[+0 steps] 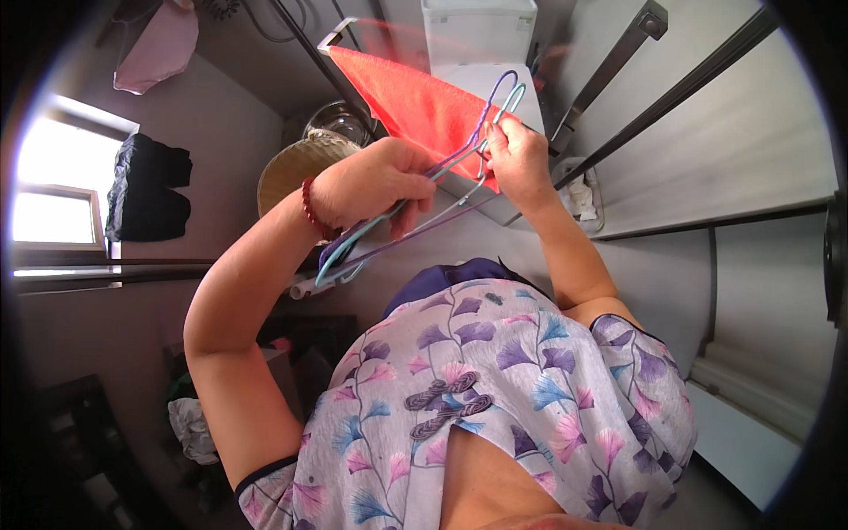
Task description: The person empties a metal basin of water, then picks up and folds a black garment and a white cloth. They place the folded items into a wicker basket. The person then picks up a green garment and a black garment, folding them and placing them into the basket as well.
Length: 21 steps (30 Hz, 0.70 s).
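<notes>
Purple (485, 110) and turquoise (321, 267) coat hangers lie together in front of my chest, tilted with their hooks up to the right. My right hand (521, 163) pinches them near the base of the hooks. Further left, my left hand (375, 181) is closed round their upper arms, thumb on the near side; its fingers partly hide the frames. No garment hangs on the hangers. Right behind them a red-orange towel (415, 102) hangs from a rail end, its lower part partly covered by my hands.
A white toilet (481, 31) stands beyond the towel. A woven basket (283, 181) and a metal basin (337, 122) are at the left. Black shorts (146, 190) hang by the window (57, 216); a pink garment (159, 49) hangs above. Dark-framed panels (689, 97) flank the right.
</notes>
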Each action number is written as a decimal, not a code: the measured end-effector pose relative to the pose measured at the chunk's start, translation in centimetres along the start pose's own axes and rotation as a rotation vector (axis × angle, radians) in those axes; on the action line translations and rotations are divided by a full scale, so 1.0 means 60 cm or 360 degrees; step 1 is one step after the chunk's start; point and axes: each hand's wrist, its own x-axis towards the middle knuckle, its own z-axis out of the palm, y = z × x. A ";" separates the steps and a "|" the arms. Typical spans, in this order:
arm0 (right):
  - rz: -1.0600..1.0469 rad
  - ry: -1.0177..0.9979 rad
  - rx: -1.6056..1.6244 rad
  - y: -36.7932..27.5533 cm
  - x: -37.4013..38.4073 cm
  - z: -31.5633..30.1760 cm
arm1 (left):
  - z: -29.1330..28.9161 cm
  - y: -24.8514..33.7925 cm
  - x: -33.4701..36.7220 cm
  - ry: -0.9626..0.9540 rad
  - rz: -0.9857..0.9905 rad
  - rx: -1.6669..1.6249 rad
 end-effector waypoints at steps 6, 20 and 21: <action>-0.0061 -0.0010 -0.0251 -0.001 0.004 -0.013 | -0.007 -0.001 0.030 -0.0074 -0.0196 -0.0117; -0.0300 -0.0283 -0.0684 -0.024 -0.035 0.016 | 0.019 -0.090 0.072 -0.0175 -0.0344 -0.0479; -0.0238 -0.0357 -0.0768 -0.019 -0.033 0.021 | 0.020 -0.100 0.075 -0.0166 -0.0353 -0.0457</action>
